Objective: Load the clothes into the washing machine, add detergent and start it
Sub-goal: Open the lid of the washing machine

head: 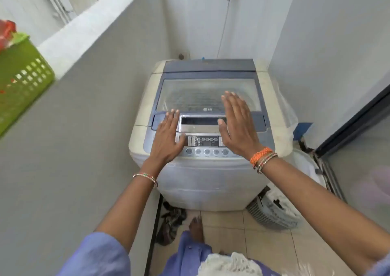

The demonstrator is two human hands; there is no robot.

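A top-loading washing machine [202, 170] stands in a narrow corner, its clear lid [198, 94] down. Both my hands hover flat over its front, palms down, holding nothing. My left hand [168, 134] is spread over the left end of the control panel [205, 143]. Further in, my right hand [237, 121] reaches across the panel's right end with its fingertips over the lid. A white laundry basket [274, 210] with pale clothes lies tipped on the floor to the right of the machine. A green basket [23, 79] with a red item sits on the wall ledge at far left.
A grey half-wall [88, 117] runs close along the left side. White walls close the back and right, with a dark-framed sliding door [354, 125] at right. A dark cloth [172, 218] lies on the tiled floor by my foot. A thin hose [224, 28] hangs behind the machine.
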